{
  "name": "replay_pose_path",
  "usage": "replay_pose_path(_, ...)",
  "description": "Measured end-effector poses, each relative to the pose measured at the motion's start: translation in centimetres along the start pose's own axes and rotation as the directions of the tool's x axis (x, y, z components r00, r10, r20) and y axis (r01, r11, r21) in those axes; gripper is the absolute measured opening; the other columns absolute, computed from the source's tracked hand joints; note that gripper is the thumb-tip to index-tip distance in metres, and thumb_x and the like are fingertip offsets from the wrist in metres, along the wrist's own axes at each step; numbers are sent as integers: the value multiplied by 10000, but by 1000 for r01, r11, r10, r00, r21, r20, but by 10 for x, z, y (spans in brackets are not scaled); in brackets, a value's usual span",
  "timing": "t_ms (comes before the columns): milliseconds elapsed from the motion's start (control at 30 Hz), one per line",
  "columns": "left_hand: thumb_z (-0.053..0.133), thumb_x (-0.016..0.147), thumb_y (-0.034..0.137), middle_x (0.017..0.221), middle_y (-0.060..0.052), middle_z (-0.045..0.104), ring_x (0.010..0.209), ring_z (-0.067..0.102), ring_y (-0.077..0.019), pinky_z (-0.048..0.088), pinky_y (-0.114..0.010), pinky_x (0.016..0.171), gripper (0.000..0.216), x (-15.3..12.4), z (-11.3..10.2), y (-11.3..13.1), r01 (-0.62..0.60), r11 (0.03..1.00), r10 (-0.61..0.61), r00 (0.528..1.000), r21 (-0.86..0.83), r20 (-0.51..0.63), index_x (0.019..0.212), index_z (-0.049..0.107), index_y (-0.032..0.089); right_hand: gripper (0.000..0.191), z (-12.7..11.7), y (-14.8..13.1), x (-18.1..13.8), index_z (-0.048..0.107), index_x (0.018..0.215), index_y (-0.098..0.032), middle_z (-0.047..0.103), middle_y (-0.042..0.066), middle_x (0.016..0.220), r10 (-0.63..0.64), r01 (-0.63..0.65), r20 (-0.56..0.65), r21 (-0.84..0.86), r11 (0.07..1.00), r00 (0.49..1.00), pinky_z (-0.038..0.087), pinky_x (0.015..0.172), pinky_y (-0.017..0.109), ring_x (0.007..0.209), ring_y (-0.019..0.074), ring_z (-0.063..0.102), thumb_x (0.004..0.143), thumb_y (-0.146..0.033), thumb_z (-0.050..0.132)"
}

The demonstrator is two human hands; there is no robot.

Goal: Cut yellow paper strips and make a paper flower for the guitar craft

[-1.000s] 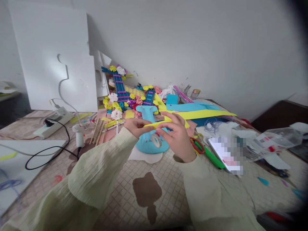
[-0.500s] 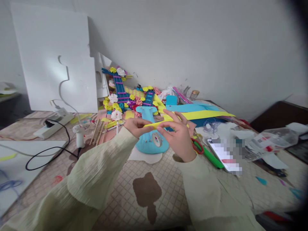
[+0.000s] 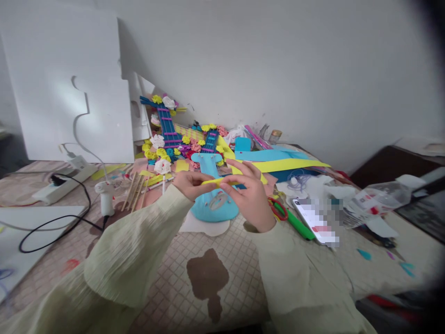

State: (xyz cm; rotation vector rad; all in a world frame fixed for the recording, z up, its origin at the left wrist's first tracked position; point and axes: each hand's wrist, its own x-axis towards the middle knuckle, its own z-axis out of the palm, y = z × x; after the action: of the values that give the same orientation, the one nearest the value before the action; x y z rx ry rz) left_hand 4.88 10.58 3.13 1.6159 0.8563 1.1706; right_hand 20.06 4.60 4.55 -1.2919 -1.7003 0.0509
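Note:
A narrow yellow paper strip (image 3: 212,181) is stretched between my hands. My left hand (image 3: 189,184) pinches its left end between thumb and fingers. On the other side my right hand (image 3: 253,197) pinches it with thumb and index finger, its other fingers raised. Below them lies a light-blue, guitar-like cutout (image 3: 201,212) with several small pegs on it, resting on a white piece. A pale ring like a tape roll (image 3: 218,201) shows tilted under my fingers; whether it hangs or rests on the cutout I cannot tell.
Behind stand blue decorated guitar shapes (image 3: 169,125) with paper flowers. A long yellow strip (image 3: 292,165) runs right. Scissors (image 3: 278,208), a green tool (image 3: 299,224) and a phone (image 3: 309,220) lie right. Left are wooden sticks (image 3: 134,192), a corded glue gun (image 3: 107,199) and a power strip (image 3: 64,181).
The whole view has shifted slightly, so things sit a little further left. The pale ring has turned to a flatter tilt. Both hands keep their pinch on the yellow strip.

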Motion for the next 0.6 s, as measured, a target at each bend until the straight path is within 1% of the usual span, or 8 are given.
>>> replay_pose_path(133, 713, 535, 256, 672, -34, 698, 593, 597, -151, 453, -241, 530, 121, 0, -3, 0, -9, 1000, 9, 1000, 16, 29, 633, 704, 185, 57, 1, -1, 1, 668, 701, -240, 567, -15, 1172, -1, 1, 2, -6, 1000, 1000, 285, 973, 436, 1154, 234, 347, 733, -260, 625)
replay_pose_path(267, 703, 557, 240, 644, -28, 696, 598, 597, -161, 445, -246, 524, 81, -1, -4, 1, -16, 1000, 14, 998, 23, 58, 632, 709, 210, 62, 2, -1, 1, 669, 695, -249, 573, -34, 1155, 4, -4, 5, -9, 1000, 1000, 296, 958, 423, 1135, 230, 357, 737, -257, 623)
replay_pose_path(433, 698, 554, 215, 663, -15, 702, 608, 596, -153, 464, -248, 561, 68, -3, -3, 6, -25, 1000, 25, 998, 12, 50, 621, 710, 216, 80, 3, -1, 1, 666, 692, -250, 585, -35, 1126, -20, 20, -1, 20, 1000, 1000, 295, 960, 399, 1117, 215, 379, 746, -239, 609)
replay_pose_path(600, 695, 548, 220, 666, -9, 707, 604, 600, -155, 484, -247, 556, 76, -4, -2, 9, -36, 999, 37, 997, -13, 61, 622, 713, 225, 77, 2, -3, 1, 659, 693, -242, 598, -27, 1090, -26, 26, -21, 35, 999, 999, 296, 951, 381, 1108, 202, 404, 748, -255, 607)
